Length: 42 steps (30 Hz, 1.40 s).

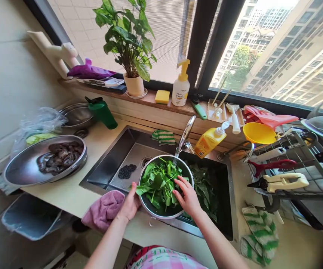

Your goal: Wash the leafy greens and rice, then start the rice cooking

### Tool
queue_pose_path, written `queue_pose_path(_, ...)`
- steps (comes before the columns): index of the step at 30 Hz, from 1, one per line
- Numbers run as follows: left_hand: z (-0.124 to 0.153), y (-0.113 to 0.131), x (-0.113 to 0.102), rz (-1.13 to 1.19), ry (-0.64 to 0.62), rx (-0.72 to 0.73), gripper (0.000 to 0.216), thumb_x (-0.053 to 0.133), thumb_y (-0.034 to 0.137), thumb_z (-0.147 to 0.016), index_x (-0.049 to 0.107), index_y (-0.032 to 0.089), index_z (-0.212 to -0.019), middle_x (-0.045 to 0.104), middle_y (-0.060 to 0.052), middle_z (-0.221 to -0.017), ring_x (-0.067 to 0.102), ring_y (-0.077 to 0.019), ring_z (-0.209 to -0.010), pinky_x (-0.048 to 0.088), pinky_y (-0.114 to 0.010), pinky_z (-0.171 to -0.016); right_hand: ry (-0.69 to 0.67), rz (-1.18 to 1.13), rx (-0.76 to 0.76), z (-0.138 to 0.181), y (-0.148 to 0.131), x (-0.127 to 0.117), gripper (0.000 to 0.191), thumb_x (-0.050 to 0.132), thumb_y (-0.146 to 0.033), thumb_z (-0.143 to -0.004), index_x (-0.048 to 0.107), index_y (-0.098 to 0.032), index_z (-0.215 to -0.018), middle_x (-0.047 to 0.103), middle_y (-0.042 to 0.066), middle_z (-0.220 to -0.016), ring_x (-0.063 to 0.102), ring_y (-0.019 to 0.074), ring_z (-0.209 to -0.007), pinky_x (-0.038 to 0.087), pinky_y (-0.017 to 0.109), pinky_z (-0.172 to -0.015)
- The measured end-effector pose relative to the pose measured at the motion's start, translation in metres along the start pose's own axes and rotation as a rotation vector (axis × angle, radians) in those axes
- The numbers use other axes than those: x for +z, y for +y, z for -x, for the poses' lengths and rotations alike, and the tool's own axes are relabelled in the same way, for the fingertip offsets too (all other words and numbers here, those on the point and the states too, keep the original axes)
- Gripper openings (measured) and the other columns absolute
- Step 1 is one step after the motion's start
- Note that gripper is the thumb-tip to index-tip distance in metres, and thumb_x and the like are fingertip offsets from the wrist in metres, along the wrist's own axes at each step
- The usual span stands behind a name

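Observation:
Over the sink, my left hand (129, 204) holds a round light-rimmed bowl (163, 216) by its left side, the thumb up at the rim and the fingers partly hidden below. Green leafy vegetables (161, 181) fill the bowl, and some leaves poke past the rim near my thumb. With fingers apart, my right hand (188, 196) reaches over the bowl's right side, its fingertips at the leaves. A chrome faucet (185, 134) stands behind, and water seems to fall from it into the bowl. More dark leafy greens (205, 186) lie in the right-hand basin.
A steel bowl of dark, wet pieces (63, 155) stands left, near a green bottle (102, 112). A purple cloth (105, 211) hangs at the counter's front edge. Behind the sink is a yellow soap bottle (210, 140). A dish rack (296, 164) with scissors (282, 182) occupies the right.

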<state>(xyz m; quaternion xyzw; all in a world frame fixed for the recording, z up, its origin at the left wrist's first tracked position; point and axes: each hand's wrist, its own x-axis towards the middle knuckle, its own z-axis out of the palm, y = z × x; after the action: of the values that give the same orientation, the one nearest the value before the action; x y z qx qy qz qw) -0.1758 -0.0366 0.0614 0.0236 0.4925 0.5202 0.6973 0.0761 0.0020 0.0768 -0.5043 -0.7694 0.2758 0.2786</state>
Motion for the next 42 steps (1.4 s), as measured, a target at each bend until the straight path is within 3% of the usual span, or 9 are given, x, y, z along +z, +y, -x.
queue_pose_path(5, -0.021, 0.032, 0.029, 0.001, -0.098, -0.115, 0.068, 0.046, 0.066, -0.079, 0.057, 0.015, -0.123, 0.072, -0.015, -0.104, 0.068, -0.0301, -0.096, 0.054, -0.044, -0.084, 0.044, -0.007, -0.058, 0.004, 0.005, 0.001, 0.038, 0.054, -0.032, -0.087, 0.056, -0.024, -0.124, 0.058, 0.011, -0.128, 0.053, 0.023, -0.117, 0.046, 0.044, -0.098)
queue_pose_path(10, -0.034, 0.04, 0.042, -0.144, -0.07, -0.287, 0.054, 0.064, 0.044, -0.079, 0.058, 0.01, -0.12, 0.073, -0.016, -0.1, 0.07, -0.0296, -0.089, 0.056, -0.042, -0.082, 0.086, -0.06, -0.085, 0.004, -0.001, -0.009, 0.041, 0.053, -0.03, -0.087, 0.052, -0.028, -0.128, 0.057, 0.009, -0.13, 0.053, 0.0234, -0.117, 0.048, 0.044, -0.094)
queue_pose_path(15, -0.027, 0.028, 0.021, -0.208, -0.01, -0.235, 0.05, 0.071, 0.022, -0.074, 0.058, 0.013, -0.121, 0.075, -0.012, -0.096, 0.07, -0.0277, -0.09, 0.057, -0.037, -0.082, 0.382, -0.025, 0.22, -0.003, 0.066, -0.038, 0.032, 0.045, -0.031, -0.089, 0.059, -0.02, -0.115, 0.061, 0.012, -0.117, 0.055, 0.0242, -0.112, 0.048, 0.04, -0.091)
queue_pose_path(19, -0.01, 0.017, 0.003, -0.169, 0.106, -0.209, 0.055, 0.069, 0.015, -0.075, 0.052, 0.016, -0.127, 0.074, -0.009, -0.1, 0.069, -0.0275, -0.095, 0.057, -0.038, -0.084, 0.129, 0.257, 0.693, -0.01, 0.147, -0.049, 0.052, 0.053, -0.031, -0.083, 0.047, -0.012, -0.131, 0.048, 0.021, -0.13, 0.049, 0.0323, -0.119, 0.04, 0.045, -0.097)
queue_pose_path(23, 0.004, 0.011, -0.007, -0.084, 0.236, -0.23, 0.059, 0.063, 0.012, -0.078, 0.045, 0.015, -0.134, 0.073, -0.01, -0.103, 0.068, -0.0284, -0.096, 0.056, -0.041, -0.087, -0.196, 0.317, 0.954, -0.008, 0.173, -0.014, 0.078, 0.06, -0.052, -0.076, 0.031, -0.025, -0.143, 0.017, 0.02, -0.151, 0.026, 0.0447, -0.133, 0.037, 0.055, -0.095)
queue_pose_path(25, 0.007, 0.009, -0.008, -0.069, 0.278, -0.243, 0.058, 0.061, 0.011, -0.079, 0.044, 0.015, -0.135, 0.073, -0.01, -0.103, 0.068, -0.0286, -0.096, 0.056, -0.041, -0.088, -0.334, 0.343, 0.882, -0.002, 0.167, 0.01, 0.077, 0.059, -0.054, -0.076, 0.032, -0.027, -0.142, 0.013, 0.019, -0.152, 0.019, 0.0468, -0.135, 0.035, 0.059, -0.093)
queue_pose_path(29, 0.007, 0.007, -0.008, -0.09, 0.331, -0.21, 0.06, 0.06, 0.008, -0.079, 0.043, 0.016, -0.136, 0.074, -0.009, -0.099, 0.068, -0.0284, -0.095, 0.056, -0.041, -0.088, -0.574, 0.382, 0.597, 0.014, 0.157, 0.024, 0.062, 0.074, -0.032, -0.065, 0.054, -0.033, -0.123, 0.029, 0.008, -0.148, 0.023, 0.0369, -0.135, 0.027, 0.056, -0.102)
queue_pose_path(35, 0.003, 0.004, -0.011, -0.163, 0.287, -0.162, 0.045, 0.062, 0.014, -0.08, 0.056, 0.017, -0.125, 0.075, -0.007, -0.096, 0.068, -0.0273, -0.096, 0.059, -0.037, -0.082, -0.45, 0.51, 0.758, 0.026, 0.16, 0.005, 0.047, 0.055, -0.021, -0.082, 0.048, -0.022, -0.129, 0.035, 0.019, -0.14, 0.044, 0.0314, -0.121, 0.041, 0.045, -0.09)
queue_pose_path(42, 0.001, 0.001, -0.017, -0.127, 0.283, -0.128, 0.041, 0.061, 0.01, -0.08, 0.059, 0.013, -0.12, 0.074, -0.009, -0.099, 0.068, -0.027, -0.095, 0.057, -0.038, -0.085, -0.506, 0.44, 0.76, 0.034, 0.15, 0.006, 0.027, 0.067, -0.03, -0.075, 0.065, -0.025, -0.102, 0.063, 0.006, -0.106, 0.062, 0.0215, -0.098, 0.045, 0.028, -0.081)
